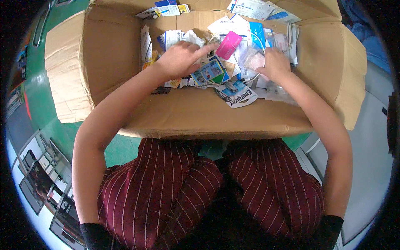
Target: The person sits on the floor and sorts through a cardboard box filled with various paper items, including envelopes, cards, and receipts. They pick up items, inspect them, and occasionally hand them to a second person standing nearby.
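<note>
The pink card (228, 45) lies on the heap of papers inside an open cardboard box (216, 114), tilted with its upper end leaning right. Just left of the card is the left hand (181, 59), its index finger stretched out to the card's left edge and its other fingers bent; whether it holds anything, I cannot tell. To the right of the card, the right hand (276, 65) has its thumb and fingers on either side of a clear plastic bag (254, 61) with something pale pink in it; whether they pinch the bag or only touch it is unclear. A blue card (257, 35) lies right of the pink one, slightly farther from the person. On the near side of the pink card are blue-and-green picture cards (213, 71), and nearer still, a white-and-black blister package (238, 95). Beyond the pink card, to its upper right, white-and-blue leaflets (252, 9) rest at the box's far edge. Upright papers (293, 43) stand well to its right, past the right hand.
</note>
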Tool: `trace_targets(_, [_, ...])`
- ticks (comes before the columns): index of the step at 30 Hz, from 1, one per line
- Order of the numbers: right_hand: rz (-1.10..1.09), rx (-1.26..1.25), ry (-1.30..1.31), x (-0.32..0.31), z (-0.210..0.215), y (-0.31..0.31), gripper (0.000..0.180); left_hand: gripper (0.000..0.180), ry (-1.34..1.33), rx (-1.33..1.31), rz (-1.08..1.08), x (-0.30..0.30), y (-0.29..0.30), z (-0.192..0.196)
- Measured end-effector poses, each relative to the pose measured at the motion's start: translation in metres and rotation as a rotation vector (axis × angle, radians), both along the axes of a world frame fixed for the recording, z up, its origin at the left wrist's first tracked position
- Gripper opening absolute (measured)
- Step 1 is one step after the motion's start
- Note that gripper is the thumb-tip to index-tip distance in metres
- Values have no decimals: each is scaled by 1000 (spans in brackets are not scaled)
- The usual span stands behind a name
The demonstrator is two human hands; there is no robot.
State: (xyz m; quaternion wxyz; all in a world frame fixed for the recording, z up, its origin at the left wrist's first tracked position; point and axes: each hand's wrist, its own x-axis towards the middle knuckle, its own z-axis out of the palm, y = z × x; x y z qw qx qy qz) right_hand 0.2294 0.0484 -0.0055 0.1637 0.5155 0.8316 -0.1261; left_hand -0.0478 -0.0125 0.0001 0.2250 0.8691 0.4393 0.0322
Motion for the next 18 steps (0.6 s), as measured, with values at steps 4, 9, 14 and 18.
trace_targets(4, [-83, -264, 26, 22, -6, 20, 39, 47, -16, 192, 63, 13, 4, 15])
trace_targets(9, [-120, -711, 312, 16, -1, 34, 36, 40, -174, -269, 101, 30, -1, 18])
trace_targets(14, [-511, -1190, 718, 17, 0, 41, 33, 36, -379, -298, 231, 47, -8, 13])
trace_targets(18, [239, -108, 142, 26, -16, 39, 33, 32, -334, -231, 205, 52, -6, 11])
